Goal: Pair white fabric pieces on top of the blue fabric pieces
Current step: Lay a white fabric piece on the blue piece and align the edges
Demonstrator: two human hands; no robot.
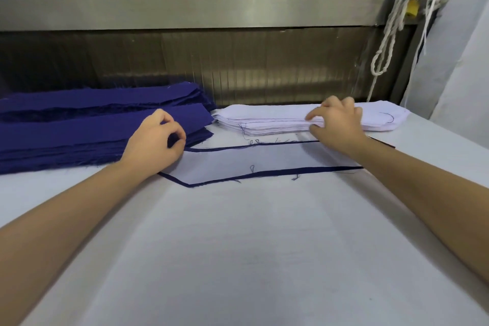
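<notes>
Two arms reach out. Between the hands, a white piece [251, 161] lies on a blue piece [264, 173]. At ten o'clock, the left hand [153, 140] curls on the blue pile [66, 137]; I cannot tell if it grips. At two o'clock, the right hand [340, 122] pinches the white pile [264, 120]. Rope [389, 32] hangs far behind.

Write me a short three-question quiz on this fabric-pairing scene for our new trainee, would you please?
1. True or false: the white stack lies to the right of the blue stacks.
2. The left hand is at: A) the white stack, B) the blue stacks, C) nothing, raised in the air.
3. Fill in: on the table, the laid-out white piece rests on a ____ piece.

Key: 1 true; 2 B; 3 blue.
</notes>
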